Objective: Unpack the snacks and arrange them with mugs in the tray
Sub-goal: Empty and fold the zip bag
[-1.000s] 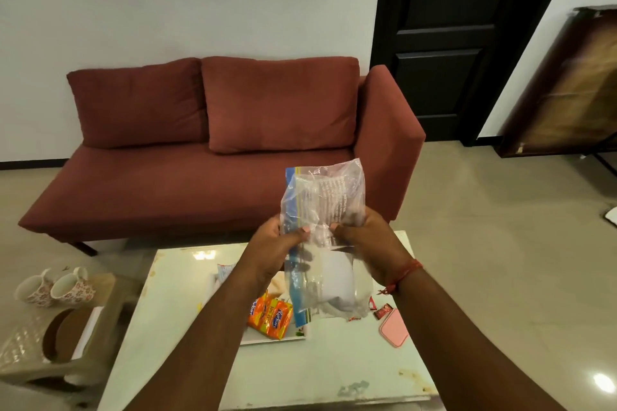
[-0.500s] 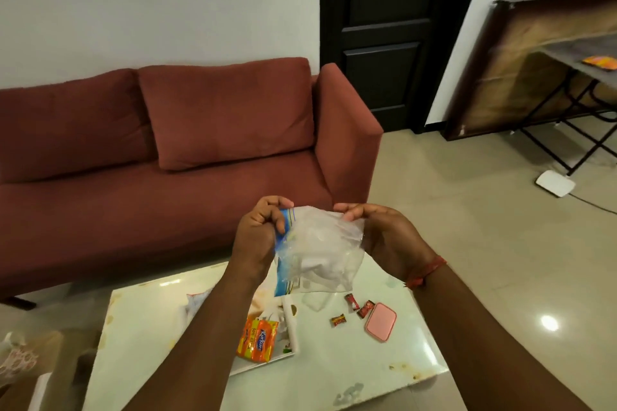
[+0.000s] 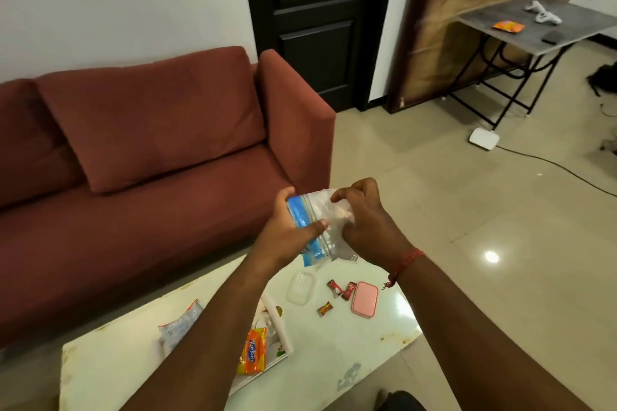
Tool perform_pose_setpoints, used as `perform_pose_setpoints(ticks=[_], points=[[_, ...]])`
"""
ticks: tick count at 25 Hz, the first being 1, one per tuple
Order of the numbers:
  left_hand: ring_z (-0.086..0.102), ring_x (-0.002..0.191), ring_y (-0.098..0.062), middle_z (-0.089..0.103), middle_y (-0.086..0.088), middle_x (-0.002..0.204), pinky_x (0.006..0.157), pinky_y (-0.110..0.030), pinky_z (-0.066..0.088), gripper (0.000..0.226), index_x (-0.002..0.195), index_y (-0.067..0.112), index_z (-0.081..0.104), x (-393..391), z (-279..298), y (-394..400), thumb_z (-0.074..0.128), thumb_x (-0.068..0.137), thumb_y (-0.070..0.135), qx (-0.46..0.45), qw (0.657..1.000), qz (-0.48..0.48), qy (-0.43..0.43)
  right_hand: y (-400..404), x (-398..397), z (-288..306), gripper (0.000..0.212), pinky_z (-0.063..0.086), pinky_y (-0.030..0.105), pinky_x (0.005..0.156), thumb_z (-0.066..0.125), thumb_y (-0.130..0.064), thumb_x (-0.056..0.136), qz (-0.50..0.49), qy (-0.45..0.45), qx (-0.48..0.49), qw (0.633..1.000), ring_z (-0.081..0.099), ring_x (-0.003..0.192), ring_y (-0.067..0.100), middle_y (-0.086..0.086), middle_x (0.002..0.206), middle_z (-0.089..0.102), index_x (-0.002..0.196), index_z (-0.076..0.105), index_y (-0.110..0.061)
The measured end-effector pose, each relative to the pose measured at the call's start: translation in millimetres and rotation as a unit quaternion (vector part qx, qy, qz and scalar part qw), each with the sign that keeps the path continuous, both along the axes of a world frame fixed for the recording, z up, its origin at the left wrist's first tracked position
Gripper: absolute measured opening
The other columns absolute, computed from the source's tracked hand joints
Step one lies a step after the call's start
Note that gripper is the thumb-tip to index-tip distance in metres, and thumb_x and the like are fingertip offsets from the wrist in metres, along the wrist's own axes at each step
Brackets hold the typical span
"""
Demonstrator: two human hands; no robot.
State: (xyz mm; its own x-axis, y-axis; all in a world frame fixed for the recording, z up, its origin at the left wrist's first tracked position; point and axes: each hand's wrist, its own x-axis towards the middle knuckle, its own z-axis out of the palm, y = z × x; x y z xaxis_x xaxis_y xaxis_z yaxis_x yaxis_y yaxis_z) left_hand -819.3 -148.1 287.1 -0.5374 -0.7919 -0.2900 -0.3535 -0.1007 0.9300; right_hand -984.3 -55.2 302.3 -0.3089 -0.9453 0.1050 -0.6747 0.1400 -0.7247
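Both hands hold a crumpled clear plastic zip bag (image 3: 319,223) with a blue strip, above the far edge of the white table (image 3: 334,354). My left hand (image 3: 283,233) pinches its blue edge; my right hand (image 3: 364,220) grips the clear side. Below, a white tray (image 3: 282,334) holds an orange Kurkure packet (image 3: 253,352), partly hidden by my left forearm. A clear and orange packet (image 3: 180,324) lies left of the tray. Three small red candies (image 3: 335,287) lie on the table. No mugs are in view.
A clear plastic lid (image 3: 301,287) and a pink box (image 3: 364,299) lie near the candies. A maroon sofa (image 3: 150,150) stands behind the table. At the right, a grey folding table (image 3: 534,27) carries an orange packet (image 3: 508,26). A white device (image 3: 484,138) and cable lie on the floor.
The view has swung right and down; the mugs at the left have left the frame. The upright bag has been squeezed into a smaller bundle between my hands.
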Motion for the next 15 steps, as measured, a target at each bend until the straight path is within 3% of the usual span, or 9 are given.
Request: perform_pose_setpoints(ticks=[2,4,6,8,10,13,15], points=[[0.067,0.092,-0.01,0.061,0.005,0.115,0.075,-0.031,0.063,0.066,0.131,0.038,0.032,-24,-7,4,0.075,0.084,0.021,-0.149,0.985,0.009,-0.086,4,-11,-4,0.059,0.047,0.003,0.076,0.065,0.006,0.078,-0.065,0.018,-0.017,0.998,0.052,0.087,0.009,-0.005,0.121,0.03,0.129,0.051,-0.021],[0.064,0.087,-0.007,0.063,0.005,0.109,0.075,-0.025,0.059,0.053,0.124,0.035,0.035,-54,-12,13,0.07,0.089,0.018,-0.272,0.953,0.026,-0.134,5,-24,-9,0.068,0.049,0.009,0.078,0.066,0.004,0.081,-0.143,0.003,-0.038,0.989,0.055,0.087,0.01,-0.002,0.123,0.036,0.139,0.043,-0.023],[0.063,0.083,-0.006,0.064,0.007,0.103,0.074,-0.022,0.057,0.043,0.123,0.032,0.037,-85,-22,22,0.066,0.093,0.021,-0.324,0.937,0.017,-0.125,3,-27,-15,0.067,0.045,0.008,0.082,0.062,0.002,0.085,-0.175,-0.032,-0.062,0.982,0.056,0.095,0.007,-0.002,0.124,0.046,0.141,0.039,-0.026],[0.068,0.085,-0.012,0.067,0.004,0.1,0.075,-0.028,0.061,0.033,0.124,0.03,0.042,-123,-31,29,0.059,0.097,0.021,-0.257,0.963,0.007,-0.086,3,-39,-26,0.052,0.049,0.012,0.088,0.057,-0.006,0.092,-0.167,-0.058,-0.086,0.981,0.057,0.097,-0.001,-0.008,0.116,0.055,0.137,0.043,-0.028],[0.069,0.097,-0.019,0.067,0.003,0.106,0.078,-0.032,0.061,0.028,0.128,0.03,0.048,-159,-40,29,0.054,0.1,0.028,-0.111,0.992,0.037,-0.042,7,-70,-40,0.036,0.051,0.019,0.091,0.051,-0.014,0.098,-0.149,-0.051,-0.067,0.985,0.059,0.097,-0.001,-0.012,0.112,0.06,0.131,0.048,-0.028],[0.066,0.11,-0.025,0.064,-0.001,0.122,0.085,-0.043,0.061,0.035,0.135,0.031,0.048,-217,-58,28,0.049,0.102,0.042,0.146,0.985,0.086,0.031,14,-130,-68,0.044,0.047,0.034,0.101,0.052,-0.009,0.093,-0.075,0.014,0.024,0.997,0.06,0.11,0.018,0.0,0.126,0.063,0.135,0.049,-0.02],[0.069,0.106,-0.022,0.068,-0.002,0.118,0.09,-0.045,0.059,0.036,0.129,0.03,0.051,-256,-75,28,0.055,0.097,0.047,0.178,0.979,0.1,0.022,18,-159,-89,0.055,0.041,0.039,0.107,0.054,-0.006,0.089,-0.011,0.022,0.059,0.998,0.053,0.123,0.019,0.002,0.137,0.056,0.143,0.043,-0.015]])
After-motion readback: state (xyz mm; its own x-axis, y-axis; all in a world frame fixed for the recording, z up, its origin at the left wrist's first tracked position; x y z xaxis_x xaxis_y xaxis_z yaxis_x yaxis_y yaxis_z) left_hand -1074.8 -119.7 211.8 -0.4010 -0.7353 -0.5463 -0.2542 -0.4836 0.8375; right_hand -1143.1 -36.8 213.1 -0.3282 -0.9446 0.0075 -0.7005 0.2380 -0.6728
